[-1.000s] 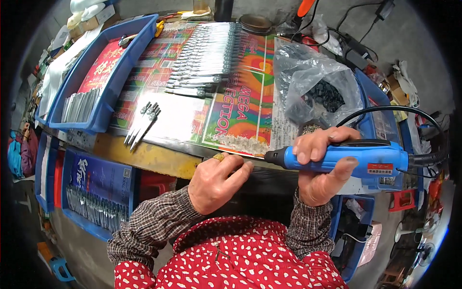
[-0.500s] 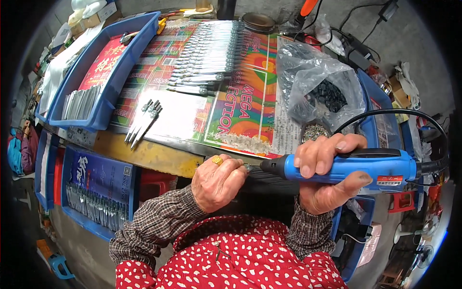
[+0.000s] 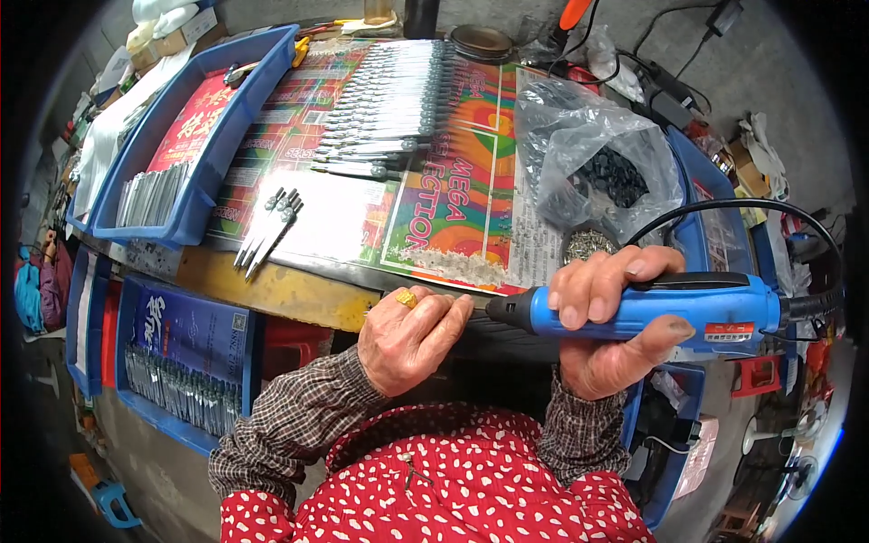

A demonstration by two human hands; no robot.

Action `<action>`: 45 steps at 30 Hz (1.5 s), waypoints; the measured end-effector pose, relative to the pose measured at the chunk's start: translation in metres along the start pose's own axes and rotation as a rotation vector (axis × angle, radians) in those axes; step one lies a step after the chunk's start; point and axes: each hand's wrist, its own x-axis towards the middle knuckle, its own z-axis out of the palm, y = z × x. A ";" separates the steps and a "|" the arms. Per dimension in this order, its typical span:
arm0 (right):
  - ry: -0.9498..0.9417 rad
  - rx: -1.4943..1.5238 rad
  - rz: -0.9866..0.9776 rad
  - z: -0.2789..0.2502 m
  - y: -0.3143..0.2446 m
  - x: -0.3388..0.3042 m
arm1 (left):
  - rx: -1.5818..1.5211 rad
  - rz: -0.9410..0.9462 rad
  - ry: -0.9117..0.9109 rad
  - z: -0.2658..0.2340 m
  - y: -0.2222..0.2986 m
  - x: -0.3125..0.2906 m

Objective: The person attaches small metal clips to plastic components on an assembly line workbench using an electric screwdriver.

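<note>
My right hand (image 3: 593, 366) grips a blue and black electric screwdriver (image 3: 724, 312), held level with its black nose pointing left. My left hand (image 3: 407, 344), with a gold ring, is closed, fingertips meeting close to that nose. Whatever it pinches is almost wholly hidden by the fingers. On the table behind, a small group of slim silver pen-like pieces (image 3: 272, 226) with dark ends lies slanted. Farther back a long row of similar pieces (image 3: 385, 100) is laid side by side. Beyond the screwdriver, a round dish of small metal parts (image 3: 590, 242) sits beside a clear plastic bag (image 3: 557, 149) holding black parts (image 3: 615, 176).
A blue bin (image 3: 226, 149) of thin silver pieces stands at the table's left. A lower blue bin (image 3: 186, 436) holds packed pieces. The screwdriver's black cable (image 3: 778, 206) loops at the right. A dark round plate (image 3: 482, 41) lies at the back.
The left fingertips have shifted slightly, covering the small grey end that showed by the screwdriver's nose. The screwdriver has moved slightly left in the picture.
</note>
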 end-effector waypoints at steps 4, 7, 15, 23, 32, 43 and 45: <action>0.034 -0.026 -0.005 -0.003 -0.002 0.002 | 0.014 0.011 0.001 -0.002 0.001 0.000; 0.056 -0.033 -0.011 -0.009 0.003 0.004 | 0.016 0.023 0.017 -0.003 0.001 0.000; 0.104 -0.048 -0.040 -0.026 0.030 0.011 | -0.006 0.035 0.037 -0.004 0.002 0.000; 0.148 -0.233 -0.029 -0.023 0.039 0.018 | -0.007 -0.018 -0.030 -0.004 0.002 0.001; 0.068 -0.062 -0.078 -0.026 0.040 0.017 | 0.001 -0.039 0.008 -0.002 0.002 -0.001; 0.087 -0.044 0.016 -0.015 0.015 0.006 | 0.060 -0.048 -0.054 -0.004 0.004 0.003; 0.072 -0.021 0.029 -0.013 0.011 0.004 | 0.059 -0.055 -0.054 -0.003 0.004 0.003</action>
